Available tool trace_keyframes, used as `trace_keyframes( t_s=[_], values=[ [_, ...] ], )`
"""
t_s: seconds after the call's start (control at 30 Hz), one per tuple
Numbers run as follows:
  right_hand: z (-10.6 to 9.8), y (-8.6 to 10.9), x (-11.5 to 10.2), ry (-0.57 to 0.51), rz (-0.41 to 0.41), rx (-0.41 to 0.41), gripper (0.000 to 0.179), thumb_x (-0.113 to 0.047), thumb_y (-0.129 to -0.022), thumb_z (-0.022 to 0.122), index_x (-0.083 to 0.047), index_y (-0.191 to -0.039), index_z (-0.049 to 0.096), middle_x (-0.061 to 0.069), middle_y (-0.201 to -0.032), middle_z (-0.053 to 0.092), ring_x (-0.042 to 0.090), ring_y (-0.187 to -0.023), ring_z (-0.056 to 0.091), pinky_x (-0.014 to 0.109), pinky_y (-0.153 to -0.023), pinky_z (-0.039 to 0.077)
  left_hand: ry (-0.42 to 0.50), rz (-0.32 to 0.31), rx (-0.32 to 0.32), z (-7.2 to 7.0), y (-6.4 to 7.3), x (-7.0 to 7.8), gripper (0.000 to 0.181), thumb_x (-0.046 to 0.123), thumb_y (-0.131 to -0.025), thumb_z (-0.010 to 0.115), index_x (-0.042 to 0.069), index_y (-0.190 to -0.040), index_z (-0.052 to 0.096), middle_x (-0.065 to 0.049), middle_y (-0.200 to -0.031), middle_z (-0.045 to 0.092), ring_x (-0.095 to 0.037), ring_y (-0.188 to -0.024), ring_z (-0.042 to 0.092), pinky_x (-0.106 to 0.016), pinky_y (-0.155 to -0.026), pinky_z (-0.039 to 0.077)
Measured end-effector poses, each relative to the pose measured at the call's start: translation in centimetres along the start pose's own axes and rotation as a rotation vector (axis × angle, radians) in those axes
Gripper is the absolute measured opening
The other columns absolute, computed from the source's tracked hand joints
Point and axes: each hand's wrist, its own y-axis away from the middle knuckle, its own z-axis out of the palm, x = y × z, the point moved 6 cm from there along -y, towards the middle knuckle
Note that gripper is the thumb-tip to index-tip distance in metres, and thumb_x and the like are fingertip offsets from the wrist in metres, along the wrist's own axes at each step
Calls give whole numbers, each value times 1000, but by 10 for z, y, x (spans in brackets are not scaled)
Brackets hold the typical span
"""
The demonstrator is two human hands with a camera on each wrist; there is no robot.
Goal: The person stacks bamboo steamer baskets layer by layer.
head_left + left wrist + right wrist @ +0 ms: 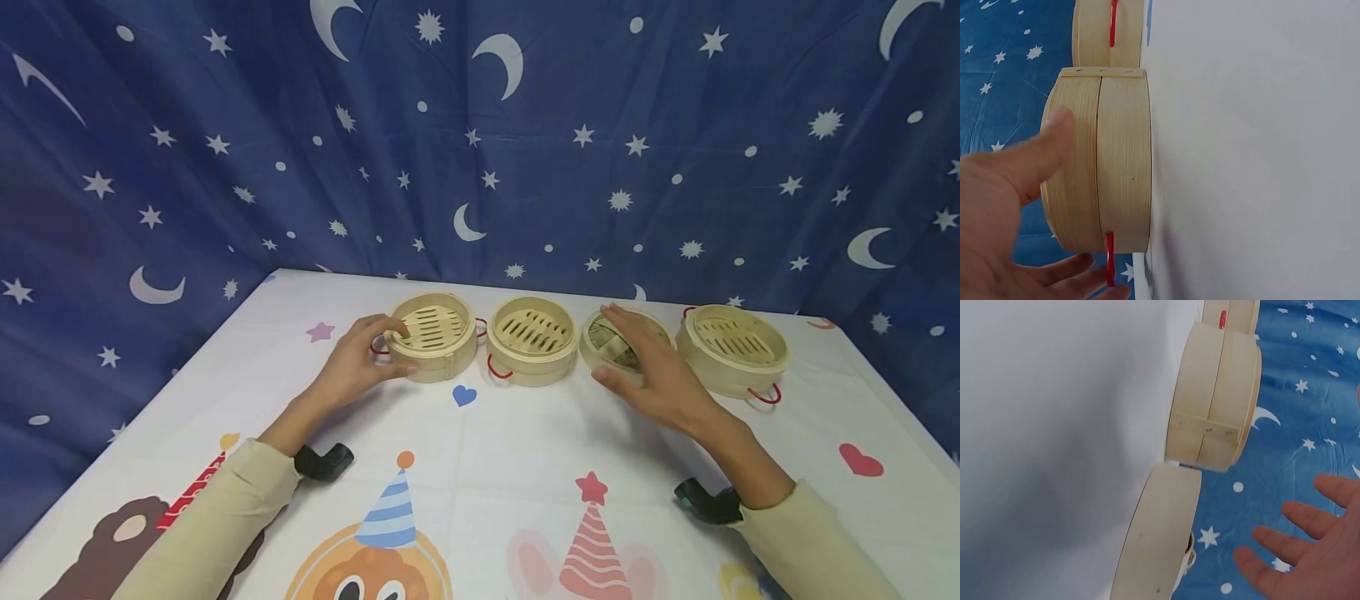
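Note:
My left hand [363, 350] is at the left side of a round bamboo steamer basket [433, 369], its fingertips over the rim and the thumb by the front wall. In the left wrist view, the thumb [1054, 140] is blurred before the basket wall [1124, 156], and fingers lie around the red cord handle [1110, 259]; firm contact cannot be made out. My right hand [660, 375], fingers spread, hovers over a bamboo steamer lid [611, 342] with a woven top, partly hiding it. The right wrist view shows these fingers [1304, 519] apart from the lid [1157, 531].
A second slatted steamer basket [534, 369] stands between the left basket and the lid. Another basket [731, 375] is at the far right, with red handles. The row sits on a white printed tablecloth [487, 450] before a blue star-and-moon curtain [547, 192].

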Motion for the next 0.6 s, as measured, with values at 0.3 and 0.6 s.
trace_keyframes(
  t_s=[0.3, 0.6],
  values=[
    [12, -6, -11, -25, 10, -48, 75, -43, -90, 63, -21, -151, 27, 9, -151, 32, 35, -136, 31, 64, -101, 28, 27, 14, 73, 0, -1, -1, 35, 13, -72, 85, 7, -99, 64, -10, -108, 61, -32, -92, 52, -38, -75, 42],
    [20, -15, -22, -47, -27, -50, 75, -42, -89, 65, -17, -150, 29, 8, -150, 35, 32, -136, 31, 61, -104, 27, 39, 21, 144, -2, -2, -1, 33, 10, -68, 87, 8, -93, 66, -9, -101, 63, -31, -78, 51, -33, -66, 38]
  ],
)
